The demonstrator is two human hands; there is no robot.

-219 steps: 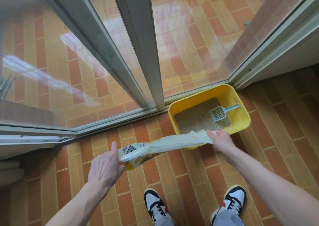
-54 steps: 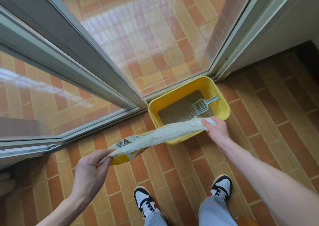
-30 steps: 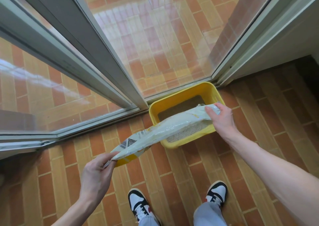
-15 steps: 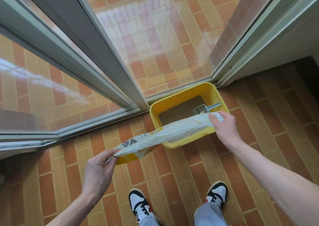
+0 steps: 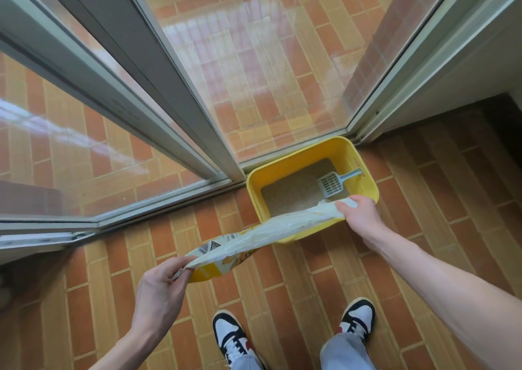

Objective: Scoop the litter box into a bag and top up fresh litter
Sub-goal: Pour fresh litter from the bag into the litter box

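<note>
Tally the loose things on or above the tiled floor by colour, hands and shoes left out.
Yellow: 1, the litter box
Grey: 1, the litter scoop
White and yellow: 1, the litter bag, held by the left hand and right hand
Total: 3

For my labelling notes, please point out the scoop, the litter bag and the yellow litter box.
scoop [image 5: 330,185], head view, slotted blade.
litter bag [image 5: 271,224], head view, middle of its pale side.
yellow litter box [image 5: 296,160], head view, far rim.

Left hand [image 5: 162,287] low, fingers pinching; right hand [image 5: 360,215] extended forward, fingers curled, gripping.
</note>
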